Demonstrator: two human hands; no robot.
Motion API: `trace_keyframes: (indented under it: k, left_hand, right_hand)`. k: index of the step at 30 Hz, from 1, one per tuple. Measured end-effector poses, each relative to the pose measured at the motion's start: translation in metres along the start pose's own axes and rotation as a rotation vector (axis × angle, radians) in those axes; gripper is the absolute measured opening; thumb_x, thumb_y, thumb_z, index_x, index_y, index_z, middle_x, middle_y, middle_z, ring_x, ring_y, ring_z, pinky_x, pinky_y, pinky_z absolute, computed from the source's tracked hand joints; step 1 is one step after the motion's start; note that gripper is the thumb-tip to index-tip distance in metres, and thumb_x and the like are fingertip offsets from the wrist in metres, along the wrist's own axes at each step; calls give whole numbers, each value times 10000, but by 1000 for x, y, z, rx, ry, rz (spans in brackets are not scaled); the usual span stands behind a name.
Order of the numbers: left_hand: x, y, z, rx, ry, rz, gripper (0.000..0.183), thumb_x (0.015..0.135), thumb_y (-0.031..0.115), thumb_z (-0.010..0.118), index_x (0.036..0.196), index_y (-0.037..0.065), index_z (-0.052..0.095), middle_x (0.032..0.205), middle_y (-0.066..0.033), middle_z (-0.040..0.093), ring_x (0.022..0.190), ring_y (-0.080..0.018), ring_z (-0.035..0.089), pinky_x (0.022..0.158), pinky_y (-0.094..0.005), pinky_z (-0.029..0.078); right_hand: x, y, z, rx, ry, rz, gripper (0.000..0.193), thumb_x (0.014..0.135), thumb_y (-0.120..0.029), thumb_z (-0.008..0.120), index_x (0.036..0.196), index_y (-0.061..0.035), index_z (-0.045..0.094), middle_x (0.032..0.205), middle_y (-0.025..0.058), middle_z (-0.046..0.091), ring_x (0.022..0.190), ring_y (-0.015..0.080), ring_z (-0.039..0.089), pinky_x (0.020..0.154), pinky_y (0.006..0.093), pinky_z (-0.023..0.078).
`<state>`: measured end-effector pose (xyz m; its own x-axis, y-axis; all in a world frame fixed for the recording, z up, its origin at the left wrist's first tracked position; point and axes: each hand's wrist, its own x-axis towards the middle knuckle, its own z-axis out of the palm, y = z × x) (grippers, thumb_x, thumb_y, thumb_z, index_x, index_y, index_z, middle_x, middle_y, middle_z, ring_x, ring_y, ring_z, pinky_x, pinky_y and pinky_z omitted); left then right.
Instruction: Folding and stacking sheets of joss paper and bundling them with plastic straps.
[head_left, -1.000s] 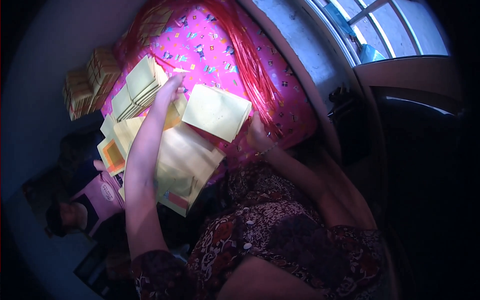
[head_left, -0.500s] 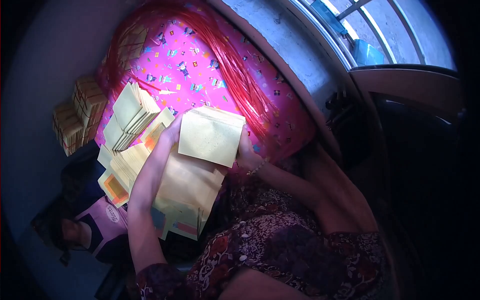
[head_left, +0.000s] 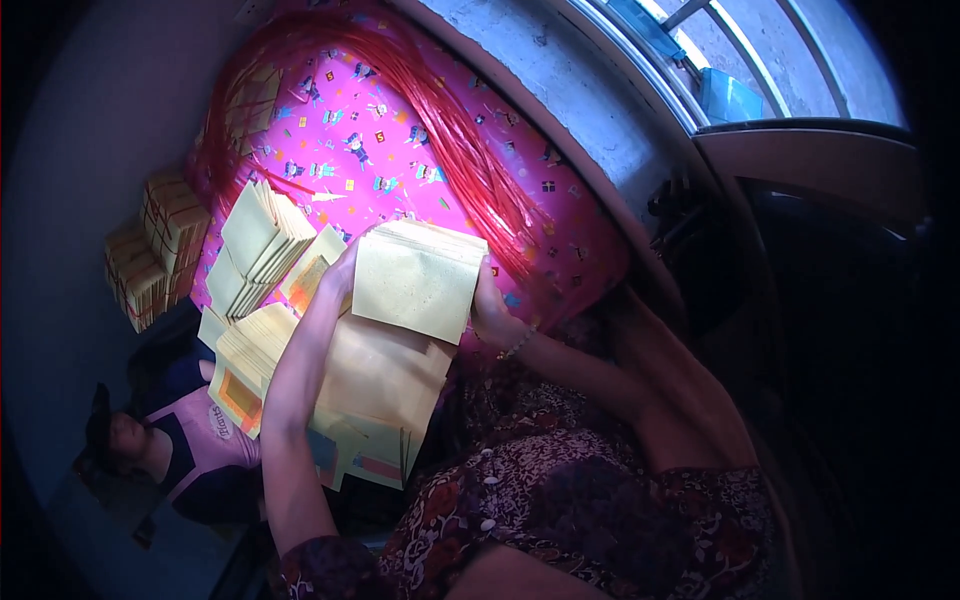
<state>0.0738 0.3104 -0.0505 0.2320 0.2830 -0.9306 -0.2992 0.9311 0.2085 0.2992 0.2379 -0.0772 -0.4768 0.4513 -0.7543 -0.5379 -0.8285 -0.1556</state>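
Note:
Between my two hands is a thick stack of pale yellow paper sheets, its broad face toward me and its layered edges along the top. My left hand closes on the stack's left side, its fingertips hidden behind the paper. On the right side, my right hand presses against the stack's edge, a thin bracelet at its wrist. Larger pale sheets lie just below the held stack. Left of my left forearm are a fanned pile of paper and a sheet with an orange patch.
Folded paper stacks lean on the pink patterned table. Long red plastic strips curve across it. Tied paper bundles sit at the left. A person in a pink apron is at lower left; a barred window is at upper right.
The view has shifted slightly. Both hands keep the same hold on the paper stack. The person at lower left shows a little more.

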Motion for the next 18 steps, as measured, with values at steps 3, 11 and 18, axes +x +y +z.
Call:
trace_keyframes:
  k: [3,11,18]
  left_hand:
    - [-6,-2,-19,11,35,12,406,1020,269,456,1333,21,527,1216,-98,641,1032,-206,657,865,-327,553]
    - [-29,0,21,63,49,55,391,1015,242,465,1335,27,528,1223,-95,637,1045,-197,650,877,-323,544]
    - [-32,5,28,136,94,40,399,996,220,504,1344,25,521,1242,-90,628,1057,-180,639,900,-315,529]
  right_hand:
    - [-7,0,16,40,-5,23,793,988,-649,153,1402,-38,441,1306,125,580,1141,203,584,930,343,485]
    - [15,18,-11,-107,5,-72,830,971,-671,96,1422,-48,407,1273,112,592,1076,189,605,818,323,527]
    - [-15,-10,12,-73,82,26,774,1003,-615,140,1450,-28,373,1443,134,459,1320,233,436,1111,367,328]
